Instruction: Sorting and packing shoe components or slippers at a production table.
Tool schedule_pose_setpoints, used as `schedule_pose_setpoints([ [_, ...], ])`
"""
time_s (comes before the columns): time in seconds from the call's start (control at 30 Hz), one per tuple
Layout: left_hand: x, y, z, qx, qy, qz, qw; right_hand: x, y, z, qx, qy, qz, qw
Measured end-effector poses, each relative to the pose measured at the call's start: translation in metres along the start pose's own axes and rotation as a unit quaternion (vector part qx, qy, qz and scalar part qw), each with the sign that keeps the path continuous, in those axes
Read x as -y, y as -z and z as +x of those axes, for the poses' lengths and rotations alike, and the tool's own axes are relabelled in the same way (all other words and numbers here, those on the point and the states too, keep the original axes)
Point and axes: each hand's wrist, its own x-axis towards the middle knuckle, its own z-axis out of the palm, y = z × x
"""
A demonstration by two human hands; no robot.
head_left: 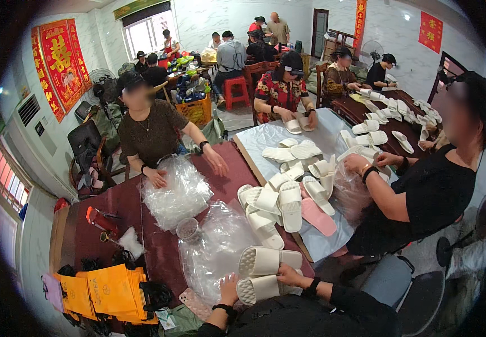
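Note:
A pair of cream slide slippers point(261, 263) lies side by side just in front of me, their woven-textured soles toward the left. My right hand point(292, 276) grips the slippers at their right end, its fingers partly hidden by them. Just left of the slippers, my left hand point(229, 289) lies with its fingers stretched out at the edge of a stack of clear plastic bags point(212, 253). Beyond sits a pile of white slippers point(290, 206), with a pink slipper point(317, 217) among them.
Orange bags point(114, 292) lie at the lower left, near a phone point(195, 304). A small clear tub point(188, 229) stands beside the bags. Across the table, a person sorts plastic bags point(175, 188). Another person stands at the right, and others work at tables behind.

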Motion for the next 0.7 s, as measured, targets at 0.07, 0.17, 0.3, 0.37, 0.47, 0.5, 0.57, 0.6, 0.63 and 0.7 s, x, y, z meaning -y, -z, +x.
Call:
schedule_pose_setpoints([
  [0.07, 0.002, 0.010, 0.008, -0.022, -0.004, -0.053, 0.998, 0.008, 0.004, -0.002, -0.002, -0.011, 0.000, 1.000],
  [0.17, 0.010, 0.020, 0.013, -0.069, -0.012, -0.108, 0.992, 0.011, 0.007, 0.003, 0.019, -0.010, 0.035, 0.999],
  [0.3, 0.013, 0.040, 0.022, -0.019, 0.076, -0.044, 0.996, 0.032, 0.016, 0.013, 0.074, -0.019, 0.073, 0.994],
  [0.37, 0.017, 0.043, 0.024, -0.071, 0.042, -0.077, 0.994, 0.012, 0.016, 0.019, 0.088, -0.066, 0.088, 0.990],
  [0.47, 0.023, 0.048, 0.023, -0.139, 0.027, -0.120, 0.983, 0.036, 0.043, 0.047, 0.022, -0.167, 0.271, 0.948],
  [0.5, 0.011, 0.053, 0.026, -0.154, 0.019, -0.135, 0.979, 0.032, 0.063, 0.049, 0.034, -0.173, 0.260, 0.949],
  [0.57, -0.001, 0.059, 0.028, -0.138, 0.043, -0.156, 0.977, 0.031, 0.077, 0.052, 0.052, -0.180, 0.253, 0.949],
  [0.6, -0.005, 0.061, 0.028, -0.124, 0.068, -0.176, 0.974, 0.032, 0.079, 0.049, 0.064, -0.163, 0.263, 0.949],
  [0.63, -0.003, 0.058, 0.028, -0.124, 0.070, -0.175, 0.974, 0.035, 0.080, 0.049, 0.080, -0.144, 0.274, 0.948],
  [0.7, 0.002, 0.051, 0.033, -0.226, 0.047, -0.157, 0.960, 0.036, 0.072, 0.046, 0.141, -0.153, 0.234, 0.950],
])
